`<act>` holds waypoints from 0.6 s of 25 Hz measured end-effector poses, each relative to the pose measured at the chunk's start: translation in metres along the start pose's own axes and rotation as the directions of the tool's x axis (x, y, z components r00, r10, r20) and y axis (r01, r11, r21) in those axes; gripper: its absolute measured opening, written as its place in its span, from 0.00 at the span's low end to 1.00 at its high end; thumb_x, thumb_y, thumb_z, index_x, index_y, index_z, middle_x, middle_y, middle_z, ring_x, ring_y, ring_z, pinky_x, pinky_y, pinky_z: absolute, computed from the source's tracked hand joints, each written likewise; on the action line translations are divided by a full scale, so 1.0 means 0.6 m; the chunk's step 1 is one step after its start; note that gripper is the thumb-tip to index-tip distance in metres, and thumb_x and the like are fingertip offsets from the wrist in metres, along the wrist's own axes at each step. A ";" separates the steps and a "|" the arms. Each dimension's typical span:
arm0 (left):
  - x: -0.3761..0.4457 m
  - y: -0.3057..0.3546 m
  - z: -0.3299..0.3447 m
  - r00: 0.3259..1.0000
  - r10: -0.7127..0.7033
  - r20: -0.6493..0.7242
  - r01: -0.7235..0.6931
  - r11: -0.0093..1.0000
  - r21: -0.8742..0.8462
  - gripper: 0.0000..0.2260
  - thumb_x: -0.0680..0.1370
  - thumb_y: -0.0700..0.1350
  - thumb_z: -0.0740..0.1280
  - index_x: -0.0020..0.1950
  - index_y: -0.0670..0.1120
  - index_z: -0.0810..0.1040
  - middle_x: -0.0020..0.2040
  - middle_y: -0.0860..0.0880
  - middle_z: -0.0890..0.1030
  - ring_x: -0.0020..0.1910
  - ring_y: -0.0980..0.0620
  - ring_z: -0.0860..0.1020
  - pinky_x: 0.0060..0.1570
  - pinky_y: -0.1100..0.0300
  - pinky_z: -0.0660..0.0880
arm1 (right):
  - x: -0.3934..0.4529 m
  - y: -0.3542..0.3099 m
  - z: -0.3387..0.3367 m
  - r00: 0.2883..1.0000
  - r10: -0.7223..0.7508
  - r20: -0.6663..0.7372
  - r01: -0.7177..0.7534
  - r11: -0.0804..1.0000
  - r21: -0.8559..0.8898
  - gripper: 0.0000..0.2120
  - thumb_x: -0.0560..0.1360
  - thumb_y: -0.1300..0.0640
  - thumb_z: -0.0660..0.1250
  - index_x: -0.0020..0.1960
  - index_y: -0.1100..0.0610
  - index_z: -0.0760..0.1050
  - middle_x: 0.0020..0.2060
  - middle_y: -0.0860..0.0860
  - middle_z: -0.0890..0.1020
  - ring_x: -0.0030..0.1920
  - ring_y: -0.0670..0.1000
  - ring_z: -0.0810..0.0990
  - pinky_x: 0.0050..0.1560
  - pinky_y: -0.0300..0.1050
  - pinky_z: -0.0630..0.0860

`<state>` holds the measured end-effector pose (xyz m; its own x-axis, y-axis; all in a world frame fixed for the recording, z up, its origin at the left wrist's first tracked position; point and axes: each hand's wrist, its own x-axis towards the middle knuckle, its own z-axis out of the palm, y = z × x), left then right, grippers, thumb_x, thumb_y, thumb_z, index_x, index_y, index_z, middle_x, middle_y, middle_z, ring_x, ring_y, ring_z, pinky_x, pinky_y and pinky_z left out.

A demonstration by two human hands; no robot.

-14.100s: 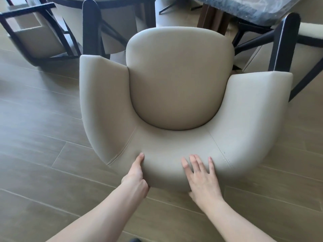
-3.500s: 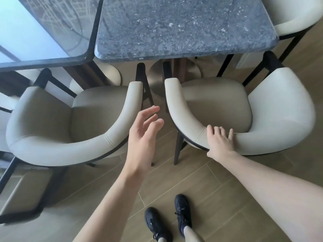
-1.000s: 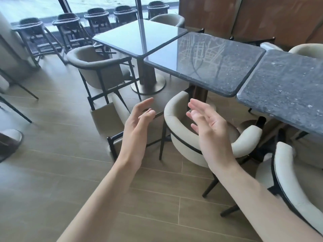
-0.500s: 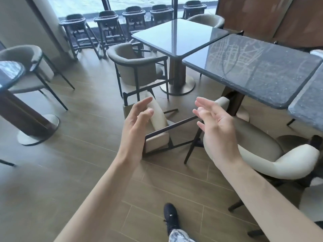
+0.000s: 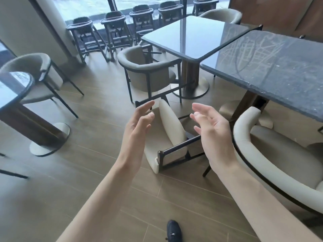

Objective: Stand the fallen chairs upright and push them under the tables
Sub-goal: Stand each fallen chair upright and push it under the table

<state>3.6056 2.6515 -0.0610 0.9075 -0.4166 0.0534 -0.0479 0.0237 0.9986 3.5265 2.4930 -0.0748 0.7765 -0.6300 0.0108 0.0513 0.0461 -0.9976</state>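
Observation:
A cream armchair with a black frame, the fallen chair [image 5: 172, 133], lies on its side on the wood floor between my two raised hands. My left hand [image 5: 138, 130] hovers above its left edge, fingers straight, holding nothing. My right hand [image 5: 212, 135] is held up over its black legs, palm turned inward, also empty. Neither hand touches the chair. An upright cream chair [image 5: 272, 154] stands tucked at the dark stone table [image 5: 272, 67] on the right.
A second dark table [image 5: 190, 35] stands behind, with an upright grey chair [image 5: 148, 72] at its near side. A round table [image 5: 10, 91] and another chair [image 5: 36, 74] are on the left. Several high chairs [image 5: 115, 30] line the window. My shoe [image 5: 173, 230] shows below.
The view has swung left from the two upright chairs, and the fallen chair has come nearer and lies centred between my hands. Both hands stay raised and empty.

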 end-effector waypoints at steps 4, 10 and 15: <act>0.087 -0.009 -0.044 1.000 -0.010 0.013 0.010 1.000 0.005 0.23 0.69 0.59 0.64 0.63 0.60 0.79 0.64 0.63 0.80 0.67 0.60 0.76 0.71 0.52 0.68 | 0.072 0.011 0.070 1.000 0.023 -0.008 -0.023 1.000 -0.002 0.16 0.74 0.50 0.62 0.60 0.49 0.81 0.56 0.43 0.84 0.60 0.42 0.81 0.67 0.53 0.75; 0.170 -0.032 -0.085 0.999 -0.036 0.027 0.036 0.999 -0.012 0.23 0.69 0.59 0.64 0.63 0.60 0.79 0.64 0.63 0.80 0.67 0.59 0.76 0.70 0.52 0.69 | 0.125 0.035 0.128 0.998 0.063 -0.008 -0.063 0.998 -0.019 0.15 0.75 0.50 0.62 0.59 0.46 0.81 0.56 0.42 0.84 0.59 0.41 0.81 0.66 0.52 0.75; 0.236 -0.050 -0.120 0.993 -0.059 0.099 0.061 0.998 -0.027 0.21 0.68 0.59 0.64 0.60 0.60 0.80 0.62 0.63 0.81 0.67 0.57 0.76 0.69 0.52 0.70 | 0.154 0.054 0.181 0.993 0.083 -0.089 -0.086 0.996 -0.022 0.13 0.77 0.52 0.64 0.59 0.46 0.81 0.56 0.40 0.83 0.59 0.40 0.81 0.66 0.51 0.75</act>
<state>3.7658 2.6571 -0.0833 0.8629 -0.5054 -0.0052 0.0191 0.0222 0.9996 3.6683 2.5206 -0.0984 0.7194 -0.6902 -0.0783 -0.0294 0.0824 -0.9962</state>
